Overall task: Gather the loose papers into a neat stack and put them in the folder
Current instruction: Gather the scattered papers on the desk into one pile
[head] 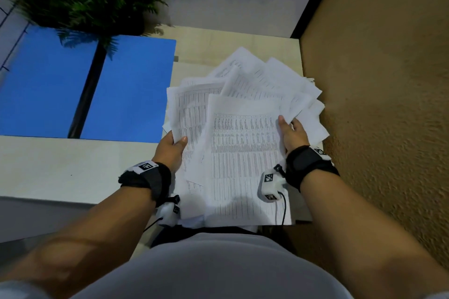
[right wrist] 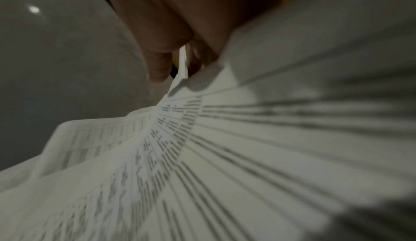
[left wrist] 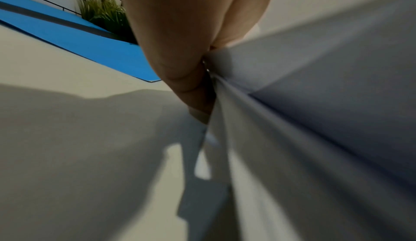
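Looking down from the head view, both hands are on the papers point(head: 240, 143), a fanned, skewed pile lying on the counter point(head: 73, 167) right in front of the person, corners splayed toward the far right. Left hand point(head: 171, 150) has its grip on the pile's left edge, thumb on top and fingers tucked under; right hand point(head: 292, 135) clamps the right edge the same way, thumb over the top sheet. Now the key relation: the folder point(head: 87, 87) lies open and flat to the left and a little beyond the pile, blue, its dark spine running away from the person, so the left hand is the nearer one and the pile will have to travel left. The sheets' long sides run roughly away from the person too, close to the spine's line, which should help. A plant point(head: 92, 0) overhangs the folder's far end. Over to the left wrist view: fingers point(left wrist: 180, 63) curled against a bunched edge of the sheets, the folder showing beyond, off to that side. Right wrist view: thumb and fingers point(right wrist: 157, 63) pinching a thin wad of printed sheets that fan out unsquared, so my read is that squaring comes before any move leftward.
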`<state>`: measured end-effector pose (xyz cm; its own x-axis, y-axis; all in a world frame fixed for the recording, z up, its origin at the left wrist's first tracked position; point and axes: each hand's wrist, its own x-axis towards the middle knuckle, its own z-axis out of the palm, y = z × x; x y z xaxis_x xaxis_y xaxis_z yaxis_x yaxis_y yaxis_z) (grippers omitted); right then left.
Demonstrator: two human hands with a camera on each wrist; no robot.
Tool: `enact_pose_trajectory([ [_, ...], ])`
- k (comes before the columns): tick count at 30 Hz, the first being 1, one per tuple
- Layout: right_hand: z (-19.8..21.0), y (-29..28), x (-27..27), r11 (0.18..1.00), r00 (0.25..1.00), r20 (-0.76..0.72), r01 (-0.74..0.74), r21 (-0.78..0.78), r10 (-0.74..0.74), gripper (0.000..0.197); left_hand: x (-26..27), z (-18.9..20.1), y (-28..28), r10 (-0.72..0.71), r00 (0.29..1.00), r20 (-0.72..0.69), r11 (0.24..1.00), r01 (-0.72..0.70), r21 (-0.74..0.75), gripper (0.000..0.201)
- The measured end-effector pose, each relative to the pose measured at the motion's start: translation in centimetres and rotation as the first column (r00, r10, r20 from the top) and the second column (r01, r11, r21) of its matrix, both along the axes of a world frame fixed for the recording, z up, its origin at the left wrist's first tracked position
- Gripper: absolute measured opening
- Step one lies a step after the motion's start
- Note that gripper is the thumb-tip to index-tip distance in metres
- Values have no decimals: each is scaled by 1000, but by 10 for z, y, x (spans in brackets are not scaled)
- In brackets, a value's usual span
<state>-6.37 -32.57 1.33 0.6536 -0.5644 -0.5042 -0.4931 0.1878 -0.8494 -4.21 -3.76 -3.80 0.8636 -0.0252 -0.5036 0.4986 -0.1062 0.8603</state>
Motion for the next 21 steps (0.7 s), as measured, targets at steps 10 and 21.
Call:
enact_pose_trajectory([
  [10, 2, -35, 18, 941, 978, -181, 38, -336, -105, 36, 2, 4, 2, 7, 999, -35, 997, -5, 77, 26],
  [21, -2, 2, 11, 959, 952, -247, -228, -166, 183, 65, 5, 8, -7, -106, 992, -74, 958, 122, 258, 42],
])
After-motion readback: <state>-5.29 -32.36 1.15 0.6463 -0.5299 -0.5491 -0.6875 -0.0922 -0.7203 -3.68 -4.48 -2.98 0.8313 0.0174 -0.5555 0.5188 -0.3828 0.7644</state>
